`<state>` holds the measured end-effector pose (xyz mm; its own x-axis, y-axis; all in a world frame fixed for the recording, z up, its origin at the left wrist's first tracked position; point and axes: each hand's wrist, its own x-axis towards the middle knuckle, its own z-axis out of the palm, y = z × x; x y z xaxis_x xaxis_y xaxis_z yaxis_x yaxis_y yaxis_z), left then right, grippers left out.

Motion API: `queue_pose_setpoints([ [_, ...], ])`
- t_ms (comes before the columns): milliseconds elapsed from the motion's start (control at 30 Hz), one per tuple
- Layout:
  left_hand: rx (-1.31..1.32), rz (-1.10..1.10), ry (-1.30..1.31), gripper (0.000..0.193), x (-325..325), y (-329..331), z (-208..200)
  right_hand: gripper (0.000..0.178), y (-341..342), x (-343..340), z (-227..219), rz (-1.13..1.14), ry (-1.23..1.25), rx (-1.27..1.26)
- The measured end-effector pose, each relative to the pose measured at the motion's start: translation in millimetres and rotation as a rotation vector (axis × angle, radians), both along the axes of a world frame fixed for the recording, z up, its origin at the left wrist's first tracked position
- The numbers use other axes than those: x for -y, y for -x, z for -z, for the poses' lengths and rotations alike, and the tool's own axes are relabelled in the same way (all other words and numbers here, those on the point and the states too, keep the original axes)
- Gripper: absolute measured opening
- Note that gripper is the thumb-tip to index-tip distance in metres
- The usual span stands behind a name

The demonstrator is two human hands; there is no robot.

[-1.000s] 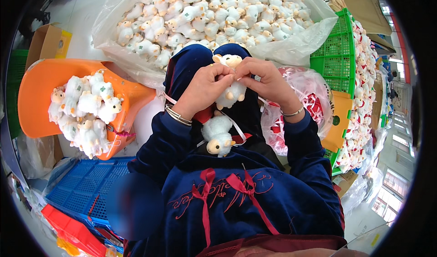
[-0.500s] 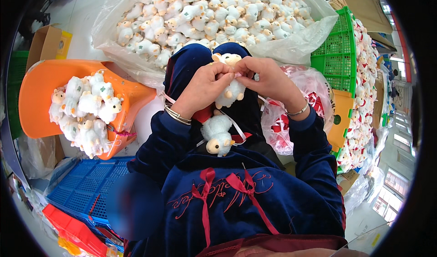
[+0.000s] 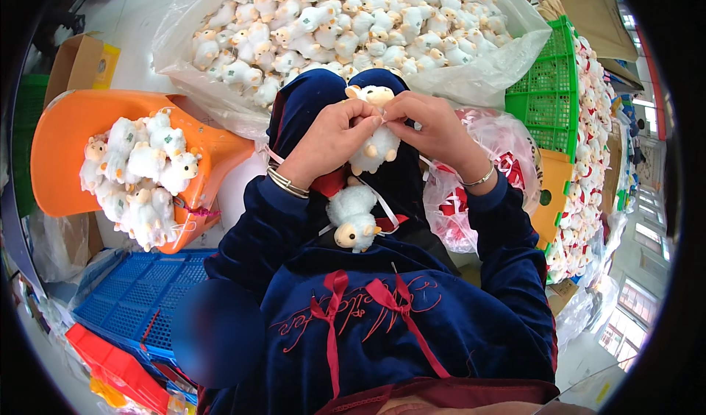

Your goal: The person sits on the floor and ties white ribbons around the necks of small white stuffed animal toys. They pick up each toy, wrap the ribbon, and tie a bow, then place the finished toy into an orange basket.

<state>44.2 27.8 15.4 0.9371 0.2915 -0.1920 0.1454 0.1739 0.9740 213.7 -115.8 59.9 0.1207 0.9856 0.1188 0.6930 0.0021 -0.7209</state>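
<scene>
A white plush sheep [image 3: 373, 150] with a cream face and feet lies belly up between my thighs, its head pointing away from me. At its neck my left hand [image 3: 334, 137] pinches thumb and forefinger together, almost touching the pinching fingertips of my right hand [image 3: 426, 124]. A thin pale ribbon shows between the fingertips; most of it is hidden. Closer to me on my lap rests a second plush sheep [image 3: 351, 213], free of both hands. Red cloth [image 3: 329, 185] and a white ribbon [image 3: 385, 207] lie around it.
Ahead, a large clear plastic bag [image 3: 173, 54] is full of plush sheep. More sit on an orange chair [image 3: 55, 157] at left, above a blue crate [image 3: 140, 293]. At right are a bag of red pieces [image 3: 507, 132] and a green crate [image 3: 540, 91] beside many dressed plush toys.
Both hands stay at the sheep's neck, with only a slight shift of the fingers. The right fingertips have closed tighter beside the left ones. Both sheep remain in place.
</scene>
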Motion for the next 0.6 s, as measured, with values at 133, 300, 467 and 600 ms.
queue_pose_setpoints([
  [133,-0.021,0.025,0.018,0.024,-2,1,-4,0.016,10,6,17,0.073,-0.214,0.083],
  [300,0.011,-0.038,-0.007,0.027,-2,1,-2,0.019,25,11,41,0.184,-0.406,0.049],
  [467,0.047,-0.080,-0.067,0.024,3,2,-5,0.018,27,13,47,0.213,-0.442,0.019],
  [600,0.006,-0.047,-0.046,0.020,2,2,-11,0.019,25,15,47,0.193,-0.458,0.031],
])
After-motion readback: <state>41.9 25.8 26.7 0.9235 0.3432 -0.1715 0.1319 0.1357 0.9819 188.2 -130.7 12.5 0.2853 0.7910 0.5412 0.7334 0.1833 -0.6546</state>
